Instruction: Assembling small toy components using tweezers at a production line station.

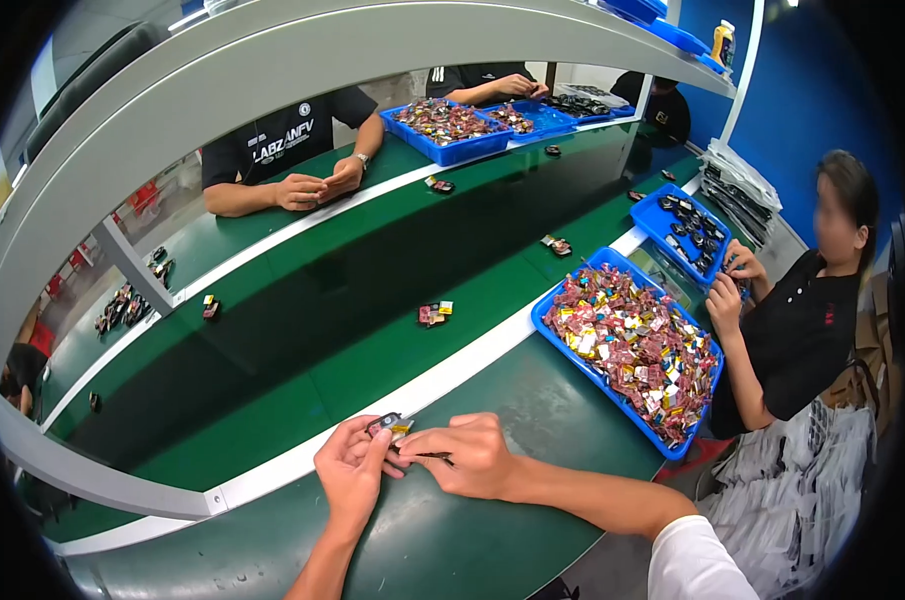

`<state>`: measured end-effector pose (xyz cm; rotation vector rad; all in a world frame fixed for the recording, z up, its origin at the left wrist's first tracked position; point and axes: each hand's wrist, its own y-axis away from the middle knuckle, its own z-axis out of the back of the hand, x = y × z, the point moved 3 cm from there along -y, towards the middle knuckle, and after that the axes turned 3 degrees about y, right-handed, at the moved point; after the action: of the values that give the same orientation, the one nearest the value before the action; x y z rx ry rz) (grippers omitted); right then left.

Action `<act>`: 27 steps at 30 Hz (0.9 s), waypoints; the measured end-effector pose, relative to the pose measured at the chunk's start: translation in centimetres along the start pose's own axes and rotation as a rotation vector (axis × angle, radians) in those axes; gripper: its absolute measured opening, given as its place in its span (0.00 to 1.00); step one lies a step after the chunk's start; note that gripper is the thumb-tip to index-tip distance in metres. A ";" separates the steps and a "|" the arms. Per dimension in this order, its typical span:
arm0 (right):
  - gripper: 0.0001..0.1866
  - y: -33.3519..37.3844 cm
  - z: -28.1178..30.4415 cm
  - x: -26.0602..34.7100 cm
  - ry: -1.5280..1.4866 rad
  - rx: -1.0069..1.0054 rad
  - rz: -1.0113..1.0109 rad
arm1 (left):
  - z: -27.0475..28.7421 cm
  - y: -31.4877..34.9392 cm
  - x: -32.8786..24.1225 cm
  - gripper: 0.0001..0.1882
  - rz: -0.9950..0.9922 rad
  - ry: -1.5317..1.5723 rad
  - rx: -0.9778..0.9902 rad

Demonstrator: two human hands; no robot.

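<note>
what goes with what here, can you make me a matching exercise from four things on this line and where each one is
Things:
1. small dark part
2. blue tray of mixed coloured pieces
3. blue tray of dark pieces
4. stack of clear bags

Places:
A. against the blue wall, far right
B. between the left hand and right hand
C. just right of the person's own hands
D. in front of the co-worker's hands on the right

Pairs: 1-B, 2-C, 3-D, 4-A

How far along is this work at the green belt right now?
Done: small pieces already lie on the belt. In hand: the left hand and right hand hold one small piece between them. Left: the blue tray is heaped full.
</note>
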<state>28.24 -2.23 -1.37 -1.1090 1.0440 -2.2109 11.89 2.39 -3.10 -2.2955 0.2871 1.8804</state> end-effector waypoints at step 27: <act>0.06 0.5 -0.4 -0.3 0.021 -0.032 -0.045 | 0.1 -0.1 0.4 0.07 -0.073 -0.063 0.034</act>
<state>28.16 -2.15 -2.08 -1.1363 1.0768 -2.2527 11.87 2.53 -3.50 -2.1893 0.2219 1.8935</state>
